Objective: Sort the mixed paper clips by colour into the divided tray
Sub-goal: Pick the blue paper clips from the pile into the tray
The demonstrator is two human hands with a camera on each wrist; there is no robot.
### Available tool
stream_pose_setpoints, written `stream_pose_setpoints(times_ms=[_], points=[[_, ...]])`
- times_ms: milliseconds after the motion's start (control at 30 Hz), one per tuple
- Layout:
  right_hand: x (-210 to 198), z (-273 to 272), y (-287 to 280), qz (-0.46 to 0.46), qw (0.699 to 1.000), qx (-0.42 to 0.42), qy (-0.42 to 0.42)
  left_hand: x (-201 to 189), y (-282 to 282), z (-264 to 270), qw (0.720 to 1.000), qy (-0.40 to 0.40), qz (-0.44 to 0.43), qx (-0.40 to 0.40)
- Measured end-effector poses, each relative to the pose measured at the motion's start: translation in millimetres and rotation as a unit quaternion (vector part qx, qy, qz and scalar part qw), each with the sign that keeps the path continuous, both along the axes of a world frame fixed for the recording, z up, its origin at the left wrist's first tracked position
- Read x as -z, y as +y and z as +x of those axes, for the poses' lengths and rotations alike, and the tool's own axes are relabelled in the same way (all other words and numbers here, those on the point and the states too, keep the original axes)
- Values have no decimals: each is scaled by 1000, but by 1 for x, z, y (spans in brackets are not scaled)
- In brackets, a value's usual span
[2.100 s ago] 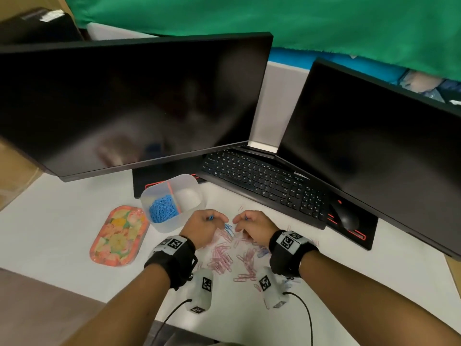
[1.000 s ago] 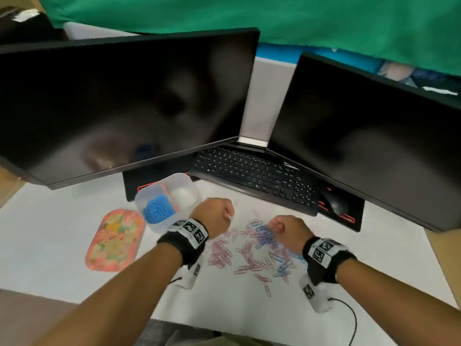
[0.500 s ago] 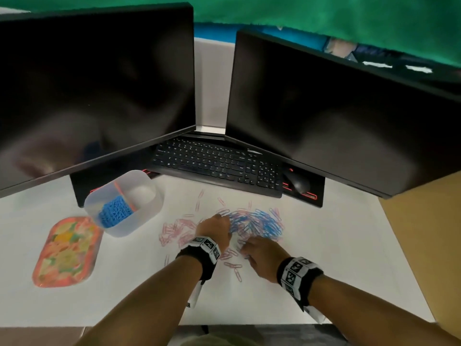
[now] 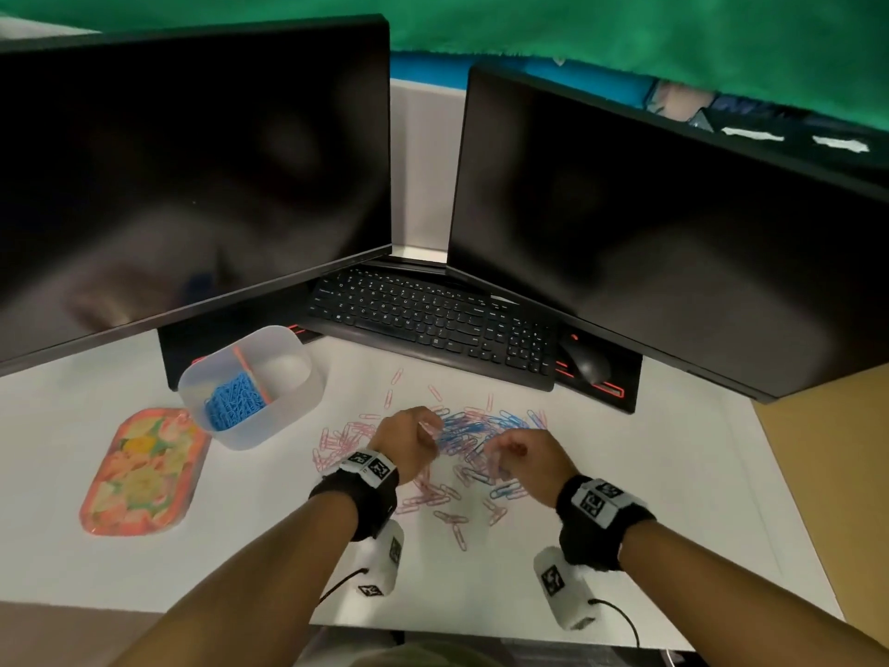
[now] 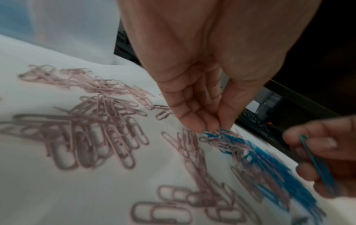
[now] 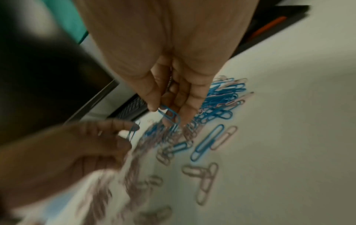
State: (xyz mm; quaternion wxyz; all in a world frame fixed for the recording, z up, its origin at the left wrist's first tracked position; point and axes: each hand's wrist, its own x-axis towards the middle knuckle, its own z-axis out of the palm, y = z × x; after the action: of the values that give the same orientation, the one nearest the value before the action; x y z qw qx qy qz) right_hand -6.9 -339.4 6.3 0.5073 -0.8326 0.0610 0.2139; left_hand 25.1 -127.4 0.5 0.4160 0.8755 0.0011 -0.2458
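Now picking blue clips out of the mixed pile (image 4: 481, 440). Right hand (image 4: 524, 454) pinching one blue clip (image 6: 169, 116) between thumb and fingers; left hand (image 4: 409, 440) pinching another blue clip (image 6: 132, 134), fingers curled together. Hovering just above the pile, pink clips (image 4: 346, 440) spreading toward nine o'clock. Probably needing next a carry toward ten o'clock, dropping both in the tray (image 4: 288, 416), left compartment, onto the blue heap (image 4: 233, 402); right compartment looking bare.
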Motion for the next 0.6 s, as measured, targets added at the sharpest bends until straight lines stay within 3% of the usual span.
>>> stream_pose_setpoints(times_ms=[133, 300, 400, 467, 533, 600], points=[[-14, 9, -11, 141, 979, 90, 117, -2, 4, 3, 986, 97, -124, -49], [-15, 10, -15, 126, 973, 112, 155, -10, -2, 3, 935, 180, -266, -148], [-11, 4, -13, -33, 997, -10, 70, -10, -6, 0, 910, 203, -315, -177], [-10, -5, -13, -128, 987, -97, -11, -9, -10, -1, 903, 210, -323, -190], [-6, -14, -15, -169, 971, -160, -51, -7, -15, -1, 916, 206, -297, -175], [1, -19, -18, -207, 953, -206, -76, -6, -23, -3, 962, 159, -199, -99]])
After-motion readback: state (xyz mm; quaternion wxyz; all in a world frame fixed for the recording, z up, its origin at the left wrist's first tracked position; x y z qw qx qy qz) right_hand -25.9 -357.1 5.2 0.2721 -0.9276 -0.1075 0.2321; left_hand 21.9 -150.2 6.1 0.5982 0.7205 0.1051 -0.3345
